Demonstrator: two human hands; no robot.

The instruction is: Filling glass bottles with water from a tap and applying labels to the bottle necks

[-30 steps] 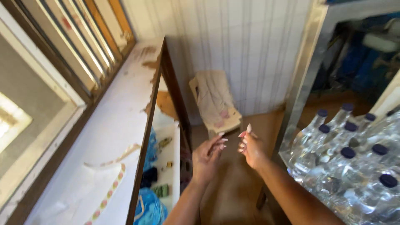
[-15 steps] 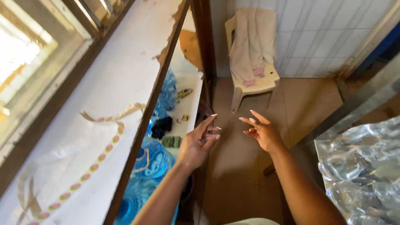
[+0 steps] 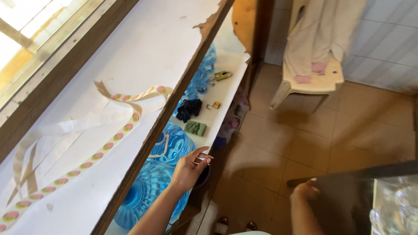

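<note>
Fingers of the left hand (image 3: 189,167) are loosely curled, tips drawn near each other but pinching nothing that shows, and the hand hovers at the front edge of the white lower shelf (image 3: 226,93), just above the large blue translucent plastic water jug (image 3: 172,146) lying under the white counter (image 3: 130,65). A 2nd blue jug (image 3: 146,196) lies nearer the person, partly hidden by the forearm. The right hand (image 3: 305,191) is low at the frame's lower right, touching the edge of a dark flat panel (image 3: 361,174); its fingers are folded out of view, so I cannot tell whether they grip it. On the shelf lie a green scouring sponge (image 3: 195,128), a dark crumpled cloth (image 3: 188,109), a small brass padlock (image 3: 223,75) and a smaller brass piece (image 3: 214,105), all well apart from the hand. A long strip of round pink-and-green stickers (image 3: 109,141) curls across the counter top. A cream plastic chair (image 3: 311,80) draped with pale cloth stands on the brown tiled floor (image 3: 278,143). To handle the jug well, I judge the hand should open wide and seat on its rounded shoulder, clear of the splintered counter edge.
</note>
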